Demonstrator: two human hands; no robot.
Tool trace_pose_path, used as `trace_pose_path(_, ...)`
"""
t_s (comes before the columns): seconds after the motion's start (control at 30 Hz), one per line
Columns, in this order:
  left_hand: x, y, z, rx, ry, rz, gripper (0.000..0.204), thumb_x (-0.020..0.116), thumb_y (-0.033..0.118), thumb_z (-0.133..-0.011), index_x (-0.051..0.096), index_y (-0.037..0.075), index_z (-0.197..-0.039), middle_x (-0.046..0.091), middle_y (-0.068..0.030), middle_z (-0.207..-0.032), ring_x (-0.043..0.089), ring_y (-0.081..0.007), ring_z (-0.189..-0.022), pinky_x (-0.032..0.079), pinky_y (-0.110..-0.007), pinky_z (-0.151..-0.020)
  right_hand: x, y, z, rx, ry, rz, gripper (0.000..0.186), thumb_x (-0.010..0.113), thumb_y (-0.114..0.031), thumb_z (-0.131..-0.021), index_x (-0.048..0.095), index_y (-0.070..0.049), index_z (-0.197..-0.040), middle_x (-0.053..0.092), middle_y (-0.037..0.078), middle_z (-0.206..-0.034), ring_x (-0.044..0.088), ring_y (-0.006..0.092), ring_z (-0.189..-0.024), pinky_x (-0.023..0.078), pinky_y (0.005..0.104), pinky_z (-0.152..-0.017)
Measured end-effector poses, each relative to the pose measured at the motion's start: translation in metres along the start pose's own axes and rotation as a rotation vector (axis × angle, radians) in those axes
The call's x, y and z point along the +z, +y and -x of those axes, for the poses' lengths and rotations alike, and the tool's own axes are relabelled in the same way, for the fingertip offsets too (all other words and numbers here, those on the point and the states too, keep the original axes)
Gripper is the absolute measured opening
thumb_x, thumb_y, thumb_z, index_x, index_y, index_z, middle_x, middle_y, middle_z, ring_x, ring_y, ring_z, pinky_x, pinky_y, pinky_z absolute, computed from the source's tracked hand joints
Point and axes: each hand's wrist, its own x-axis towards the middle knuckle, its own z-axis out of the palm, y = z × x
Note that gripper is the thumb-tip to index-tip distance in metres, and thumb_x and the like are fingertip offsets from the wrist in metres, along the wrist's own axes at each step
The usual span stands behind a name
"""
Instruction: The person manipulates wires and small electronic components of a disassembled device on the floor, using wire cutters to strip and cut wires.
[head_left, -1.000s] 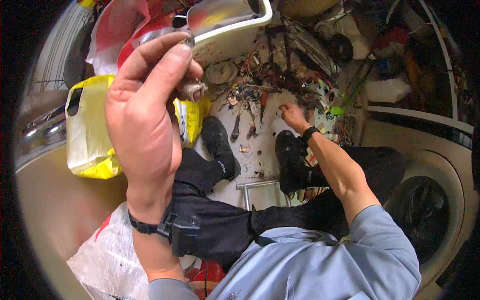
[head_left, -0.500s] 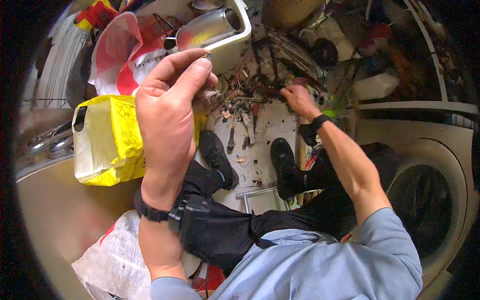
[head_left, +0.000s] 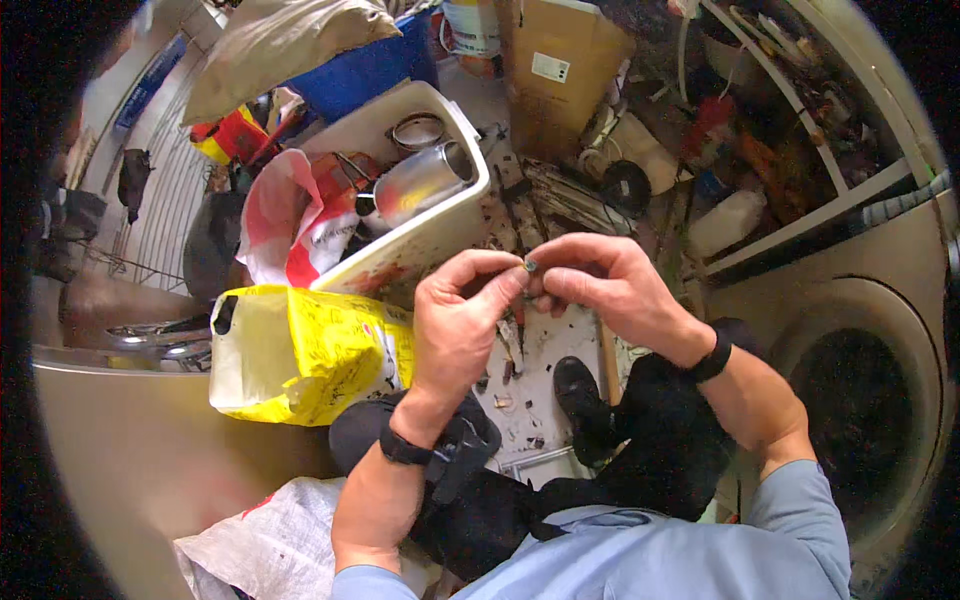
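Both my hands meet in front of me, fingertips close together over the littered floor. A tiny dark greenish piece sits where they meet; its kind is too small to make out. My left hand pinches it between thumb and forefinger. The thumb and forefinger of my right hand close at the piece's other side, and its remaining fingers curl beneath. Whether the right fingers also grip something of their own is hidden. Left of my left hand stands a yellow and white plastic bag with its mouth gaping.
A white bin holds a metal cylinder and a red and white bag. Behind are a blue tub and a cardboard box. At right stands a front-loading washer. Small scraps lie around my shoe.
My right hand has come up from the floor clutter to meet my left hand. The left has lowered and moved right, keeping its pinch. The view has shifted, showing more of the far side.
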Motion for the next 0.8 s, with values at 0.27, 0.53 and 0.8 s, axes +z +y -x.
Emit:
trace_pose_path(0.27,0.012,0.005,0.003,0.050,0.027,-0.169,0.010,0.073,0.006,-0.090,0.071,0.001,-0.098,0.070,-0.0007,-0.091,0.062,-0.0066,-0.084,0.051,-0.022,-0.077,-0.009,0.009,-0.009,0.049,-0.044,-0.094,0.020,0.067,-0.015,-0.096,0.068,0.001,-0.106,0.070,0.004,-0.088,0.064,0.0087,-0.079,0.053,0.0251,-0.073)
trace_pose_path(0.53,0.016,0.004,0.000,-0.107,0.043,-0.142,0.013,0.070,0.005,-0.092,0.071,-0.002,-0.103,0.072,-0.0028,-0.090,0.064,-0.0069,-0.081,0.053,-0.023,-0.075,-0.014,0.014,-0.009,0.056,0.016,-0.153,0.020,0.067,-0.015,-0.096,0.068,0.000,-0.109,0.070,0.004,-0.094,0.063,0.0086,-0.085,0.053,0.0259,-0.076)
trace_pose_path(0.8,0.008,-0.005,-0.005,-0.363,-0.034,0.123,0.013,0.069,0.010,-0.093,0.069,-0.001,-0.101,0.070,-0.0026,-0.083,0.063,-0.0082,-0.072,0.052,-0.023,-0.066,-0.024,0.026,-0.014,0.157,-0.045,-0.222,0.019,0.064,-0.015,-0.097,0.066,0.002,-0.105,0.067,0.005,-0.085,0.062,0.0098,-0.072,0.053,0.0269,-0.066)
